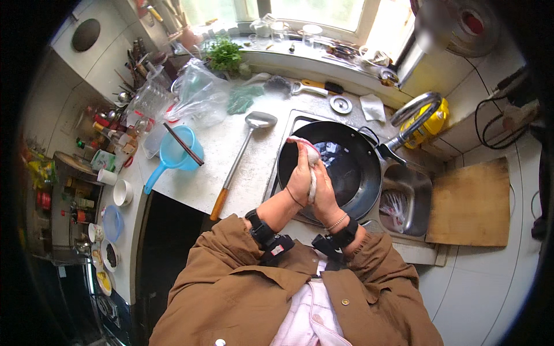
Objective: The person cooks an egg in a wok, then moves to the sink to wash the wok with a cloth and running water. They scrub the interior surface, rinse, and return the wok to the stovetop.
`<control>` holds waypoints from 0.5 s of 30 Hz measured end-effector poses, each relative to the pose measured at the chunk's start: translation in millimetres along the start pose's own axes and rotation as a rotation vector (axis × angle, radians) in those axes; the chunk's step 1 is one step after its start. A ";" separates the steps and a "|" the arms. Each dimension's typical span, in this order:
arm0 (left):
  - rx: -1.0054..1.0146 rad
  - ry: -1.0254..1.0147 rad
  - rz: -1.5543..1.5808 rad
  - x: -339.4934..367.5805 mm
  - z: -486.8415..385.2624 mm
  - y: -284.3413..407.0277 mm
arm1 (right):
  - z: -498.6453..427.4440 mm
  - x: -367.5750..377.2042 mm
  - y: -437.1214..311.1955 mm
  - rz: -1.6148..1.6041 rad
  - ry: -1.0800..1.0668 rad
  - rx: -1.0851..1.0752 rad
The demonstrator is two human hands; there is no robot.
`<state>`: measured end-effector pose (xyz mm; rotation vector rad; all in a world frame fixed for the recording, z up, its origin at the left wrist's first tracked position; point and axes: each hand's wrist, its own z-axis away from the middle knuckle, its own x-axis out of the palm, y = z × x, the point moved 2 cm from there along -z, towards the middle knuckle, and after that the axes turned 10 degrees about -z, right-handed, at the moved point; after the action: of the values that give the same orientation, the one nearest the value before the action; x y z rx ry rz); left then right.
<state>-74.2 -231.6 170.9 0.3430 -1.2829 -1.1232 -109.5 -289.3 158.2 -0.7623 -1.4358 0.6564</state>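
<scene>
Both my hands press together over a black wok (368, 190), with a white cloth with a pink edge (312, 156) squeezed between the palms. My left hand (298, 179) is on the left side of the cloth and my right hand (323, 188) is on the right. Dark liquid with bright reflections lies in the wok, which sits over the sink area. Left of the wok, a metal wok spatula with a wooden handle (242, 151) lies on the white counter (216, 181). Farther left stands a light blue plastic dipper (175, 151) with brown chopsticks (184, 145) across its top.
A chrome faucet (415, 121) rises by the wok's right side, near a yellow container (433, 121). A steel sink basin (407, 203) holds a clear plastic bag; a wooden board (471, 203) lies to its right. Plastic bags, a brush and a metal drain strainer (341, 104) occupy the back counter.
</scene>
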 end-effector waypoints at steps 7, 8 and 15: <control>-0.035 -0.359 0.077 11.7 19.2 36.6 | -30.6 -17.5 -4.7 -0.414 0.093 0.096; -0.065 -0.453 0.255 10.9 20.9 42.9 | -32.2 -16.9 -1.1 -0.526 0.083 0.231; -0.345 -0.800 0.612 -13.6 9.7 44.1 | -12.1 2.9 9.3 -0.817 -0.176 0.508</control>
<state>-60.5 -196.5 199.3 -0.7913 -1.6724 -0.9324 -96.8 -282.1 152.9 0.2941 -1.4910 0.4109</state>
